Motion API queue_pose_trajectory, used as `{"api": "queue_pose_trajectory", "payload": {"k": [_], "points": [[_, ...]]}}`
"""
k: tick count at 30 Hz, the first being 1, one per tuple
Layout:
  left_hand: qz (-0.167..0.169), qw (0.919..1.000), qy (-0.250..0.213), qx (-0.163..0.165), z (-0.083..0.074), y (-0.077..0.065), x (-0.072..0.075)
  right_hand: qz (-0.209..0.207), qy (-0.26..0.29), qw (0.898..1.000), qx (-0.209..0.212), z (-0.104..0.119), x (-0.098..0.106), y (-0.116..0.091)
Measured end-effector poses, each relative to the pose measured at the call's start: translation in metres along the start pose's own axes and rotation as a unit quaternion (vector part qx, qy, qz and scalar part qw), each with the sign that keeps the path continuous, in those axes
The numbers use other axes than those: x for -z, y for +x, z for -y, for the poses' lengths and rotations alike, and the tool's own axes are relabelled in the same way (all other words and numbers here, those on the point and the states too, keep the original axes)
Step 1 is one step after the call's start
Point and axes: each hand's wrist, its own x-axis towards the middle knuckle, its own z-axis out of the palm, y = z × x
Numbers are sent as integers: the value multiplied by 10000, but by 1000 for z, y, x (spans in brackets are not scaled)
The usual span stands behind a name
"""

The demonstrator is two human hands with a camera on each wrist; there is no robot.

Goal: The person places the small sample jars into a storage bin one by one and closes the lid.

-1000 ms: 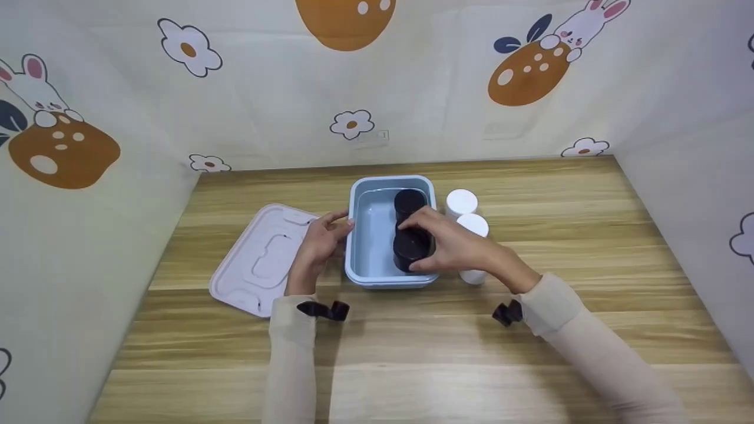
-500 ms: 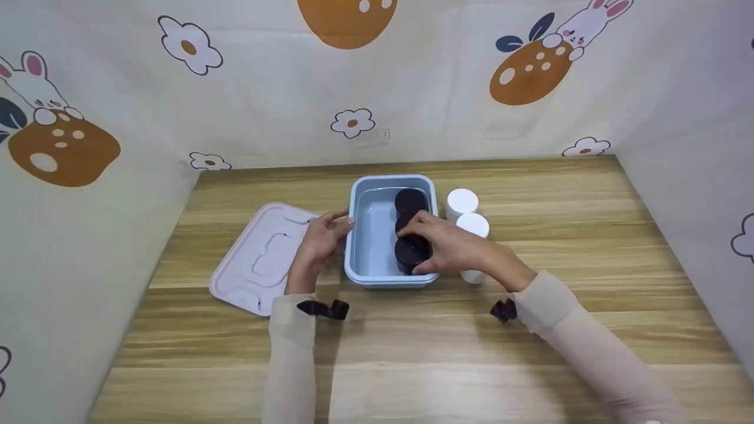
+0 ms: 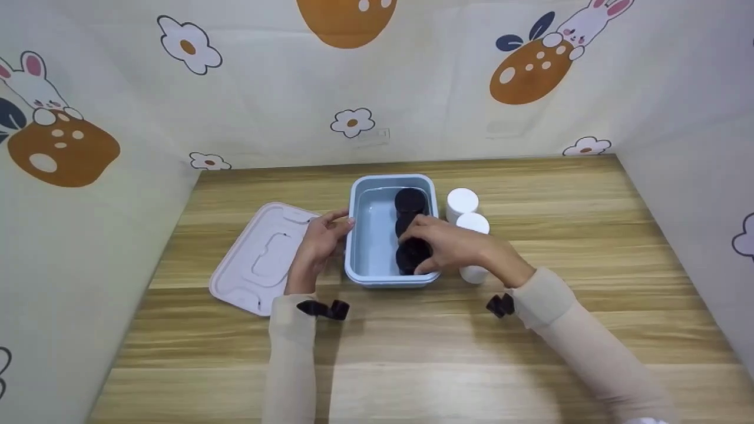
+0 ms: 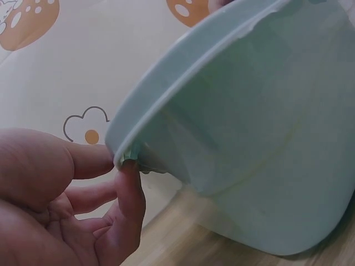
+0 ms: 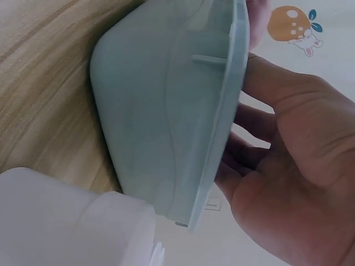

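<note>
"How would you handle this step?"

"Start with the table (image 3: 377, 365): the blue tub (image 3: 374, 235) stands near its far edge, about midway between the far corners, so I'd keep it from sliding. The left hand (image 3: 321, 238) pinches the tub's left rim, which should brace it."

"And the right hand (image 3: 456, 242)?"

"Thumb and fingers clasp the front black jar (image 3: 412, 258), inside the tub by its near right corner. I can't tell whether its base rests on the bottom; I'd keep it upright and let go once it stands flat."

"What differs from a second ago?"

"Tub and left hand look unmoved. The right hand has come slightly toward the table's near edge with its jar, so more of the middle black jar (image 3: 405, 224) shows."
</note>
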Motion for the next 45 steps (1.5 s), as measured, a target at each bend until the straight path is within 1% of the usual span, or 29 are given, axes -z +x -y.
{"api": "queue_pose_trajectory", "payload": {"k": [3, 5, 8, 10, 11, 13, 15, 17, 20, 24, 26, 30, 34, 37, 41, 45], "points": [[23, 10000, 16, -2, 0, 1, 0, -41, 164, 9997, 181, -3, 2, -1], [1, 10000, 36, 37, 0, 1, 0, -203, 303, 9989, 297, -5, 3, -3], [-1, 10000, 43, 44, -1, 1, -1, -767, 497, 9949, 438, -10, 4, -7], [-30, 10000, 68, 54, -2, 2, -3, -1262, 707, 9884, 464, -14, 4, -10], [-27, 10000, 79, 41, -3, 2, -3, -1519, 864, 9836, 456, -15, 5, -11], [-51, 9999, 81, 48, -3, 2, -4, -1992, 1239, 9714, 364, -20, 7, -15], [-64, 9999, 114, 45, -4, 3, -5, -2364, 1752, 9555, 208, -24, 8, -18], [-67, 9998, 159, 54, -5, 3, -6, -2694, 2243, 9365, 5, -30, 10, -22], [-41, 9998, 193, 40, -5, 3, -7, -3171, 2803, 9054, -329, -40, 13, -27], [-21, 9999, 145, 11, -4, 2, -5, -3730, 3208, 8685, -611, -52, 18, -28], [-42, 9999, 107, -7, -3, 2, -2, -3865, 3351, 8559, -764, -58, 20, -27], [-24, 10000, 56, -70, -1, 1, -1, -3938, 3524, 8400, -1228, -68, 21, -29], [-3, 9999, 23, -123, -1, 0, -1, -3907, 3446, 8384, -1602, -77, 20, -29], [-28, 9999, 77, -91, -2, 0, -2, -3822, 3344, 8419, -1823, -82, 20, -26], [-46, 9999, 145, -44, -2, 1, -2, -3715, 3405, 8401, -2006, -87, 16, -18], [-87, 9998, 137, -75, -1, -1, -2, -3514, 3489, 8420, -2142, -92, 11, -12]]}}
